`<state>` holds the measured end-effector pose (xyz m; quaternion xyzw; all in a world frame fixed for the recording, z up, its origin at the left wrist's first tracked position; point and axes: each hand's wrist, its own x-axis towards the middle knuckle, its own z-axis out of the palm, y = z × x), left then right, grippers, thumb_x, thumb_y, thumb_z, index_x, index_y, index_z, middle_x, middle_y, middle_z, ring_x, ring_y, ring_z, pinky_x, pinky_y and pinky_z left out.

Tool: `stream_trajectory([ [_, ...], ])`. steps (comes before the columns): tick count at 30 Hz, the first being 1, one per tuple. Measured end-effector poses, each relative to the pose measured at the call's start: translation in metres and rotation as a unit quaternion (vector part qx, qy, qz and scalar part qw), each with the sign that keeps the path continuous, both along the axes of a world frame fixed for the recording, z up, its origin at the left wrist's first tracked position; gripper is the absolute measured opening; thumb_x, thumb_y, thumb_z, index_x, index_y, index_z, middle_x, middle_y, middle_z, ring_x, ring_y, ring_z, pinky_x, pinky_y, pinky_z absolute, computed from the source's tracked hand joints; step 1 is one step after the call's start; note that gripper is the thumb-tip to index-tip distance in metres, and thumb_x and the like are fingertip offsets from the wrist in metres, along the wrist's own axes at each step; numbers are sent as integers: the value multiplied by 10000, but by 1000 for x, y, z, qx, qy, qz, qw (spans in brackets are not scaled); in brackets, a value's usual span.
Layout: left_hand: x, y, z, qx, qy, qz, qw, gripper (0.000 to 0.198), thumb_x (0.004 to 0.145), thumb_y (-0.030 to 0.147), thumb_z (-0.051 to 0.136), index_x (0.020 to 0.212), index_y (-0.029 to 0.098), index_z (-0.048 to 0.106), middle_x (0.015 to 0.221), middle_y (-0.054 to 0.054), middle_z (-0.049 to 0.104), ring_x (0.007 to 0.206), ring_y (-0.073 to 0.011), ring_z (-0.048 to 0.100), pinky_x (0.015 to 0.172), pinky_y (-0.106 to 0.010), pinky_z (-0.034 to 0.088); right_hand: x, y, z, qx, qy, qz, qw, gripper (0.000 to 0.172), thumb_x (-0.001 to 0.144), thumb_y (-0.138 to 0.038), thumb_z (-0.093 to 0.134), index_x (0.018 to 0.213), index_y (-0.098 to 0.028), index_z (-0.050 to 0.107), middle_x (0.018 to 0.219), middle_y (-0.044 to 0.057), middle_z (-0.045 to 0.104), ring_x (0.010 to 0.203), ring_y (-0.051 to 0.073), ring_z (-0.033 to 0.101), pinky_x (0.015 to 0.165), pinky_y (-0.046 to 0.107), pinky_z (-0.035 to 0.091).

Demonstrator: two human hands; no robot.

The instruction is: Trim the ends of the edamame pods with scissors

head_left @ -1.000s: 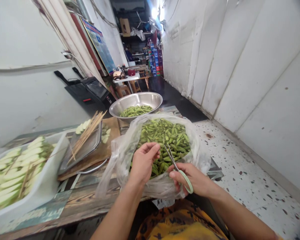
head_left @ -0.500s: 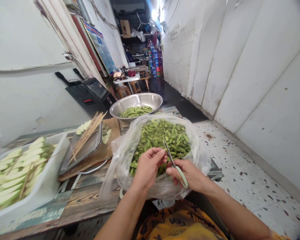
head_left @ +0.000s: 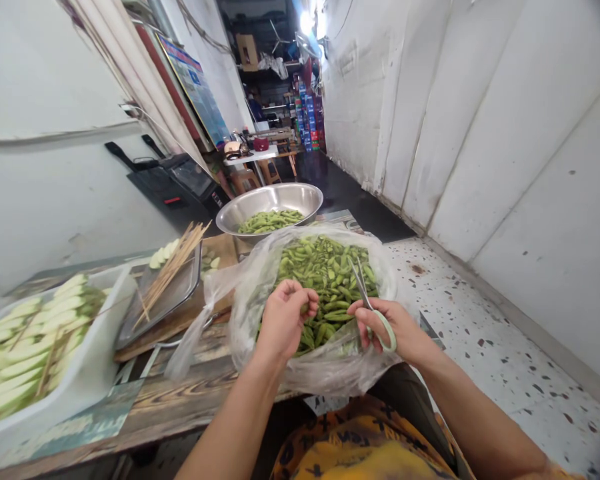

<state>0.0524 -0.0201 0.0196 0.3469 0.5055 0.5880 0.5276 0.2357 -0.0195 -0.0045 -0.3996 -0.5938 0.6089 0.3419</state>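
A clear plastic bag (head_left: pixel 253 303) lies spread wide, full of green edamame pods (head_left: pixel 335 267). Over its near left part, my left hand (head_left: pixel 286 317) is closed, fingers curled against the thumb; a bit of green shows between them, apparently a pod, mostly hidden. My right hand (head_left: pixel 387 327) grips scissors (head_left: pixel 364 290) with pale green handles above the right side of the bag. The blades are parted and point away from me over the pods. A gap separates the two hands. Beyond the bag, a steel bowl (head_left: pixel 303 197) contains more pods.
To the left, a white tub (head_left: pixel 123 283) holds skewered pale green slices. A metal tray (head_left: pixel 193 277) with bamboo sticks (head_left: pixel 173 267) rests on a wooden board (head_left: pixel 215 267). The bag stands on a wood-patterned table (head_left: pixel 180 393). A white wall (head_left: pixel 480 133) runs along the right.
My hands have moved apart. The right, with the scissors, shifted right, and the left drew slightly left with its fingers curled in. The bag's left edge has spread a little further left.
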Motion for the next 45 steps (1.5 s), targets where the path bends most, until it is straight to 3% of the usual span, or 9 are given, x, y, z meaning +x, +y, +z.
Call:
stream_trajectory([
  [3, 4, 12, -3, 24, 252, -53, 966, 158, 628, 110, 508, 734, 191, 592, 512, 52, 514, 449, -87, 410, 473, -217, 296, 7, 2, 1, -1, 11, -13, 1000, 416, 813, -537, 553, 902, -131, 572, 563, -24, 526, 468, 101, 516, 368, 178, 370],
  [6, 16, 23, -12, 103, 474, -108, 868, 256, 678, 116, 530, 862, 201, 686, 685, -17, 617, 625, -149, 528, 611, -268, 381, 8, 1, 1, -3, 25, -15, 1000, 417, 820, -525, 552, 936, -126, 575, 567, -24, 527, 474, 102, 521, 370, 178, 373],
  [9, 26, 33, -22, 158, 578, -110, 793, 204, 710, 177, 598, 887, 192, 699, 837, -71, 618, 795, -207, 556, 711, -304, 401, 9, 0, 0, -2, 21, -10, 1000, 413, 820, -524, 554, 948, -132, 581, 560, -29, 526, 466, 100, 510, 372, 180, 372],
  [11, 28, 39, -24, 179, 591, -104, 780, 132, 724, 211, 622, 830, 184, 696, 839, -74, 605, 812, -210, 550, 717, -303, 400, 10, 0, -1, 0, 13, -7, 1000, 406, 823, -524, 551, 938, -137, 583, 553, -29, 527, 460, 99, 501, 375, 181, 369],
  [17, 9, 42, -5, 151, 403, -58, 901, 190, 777, 349, 588, 760, 165, 633, 693, -20, 626, 632, -139, 543, 631, -253, 406, 13, 1, -3, 13, -53, 11, 998, 415, 827, -542, 537, 938, -145, 579, 589, -16, 556, 502, 109, 528, 438, 193, 381],
  [19, 2, 36, 2, 120, 364, -74, 920, 221, 756, 375, 608, 766, 157, 637, 678, -17, 633, 611, -133, 546, 603, -242, 408, 11, 1, 0, 31, -92, 33, 995, 415, 816, -539, 555, 930, -142, 593, 605, -8, 564, 537, 123, 557, 491, 208, 406],
  [30, -8, 9, 7, 79, 308, -151, 936, 181, 726, 319, 647, 759, 141, 648, 685, -11, 624, 621, -105, 524, 582, -210, 391, -6, 0, 8, 75, -156, 49, 984, 426, 806, -556, 550, 642, -163, 542, 455, -26, 510, 389, 100, 474, 419, 207, 346],
  [37, -11, 6, 5, -18, 64, -129, 989, 281, 716, 380, 670, 799, 146, 538, 511, 63, 460, 436, -34, 335, 406, -152, 207, -9, 0, 1, 26, -77, 65, 995, 353, 807, -508, 571, 861, -159, 574, 536, -24, 545, 482, 115, 530, 439, 192, 375],
  [45, -2, 6, -2, -30, -142, -98, 985, 339, 649, 279, 756, 740, 137, 462, 573, 45, 494, 409, 11, 264, 371, -123, 133, -20, -7, -2, -6, -52, 92, 994, 435, 801, -561, 554, 881, -134, 581, 560, -12, 552, 462, 94, 497, 404, 176, 367],
])
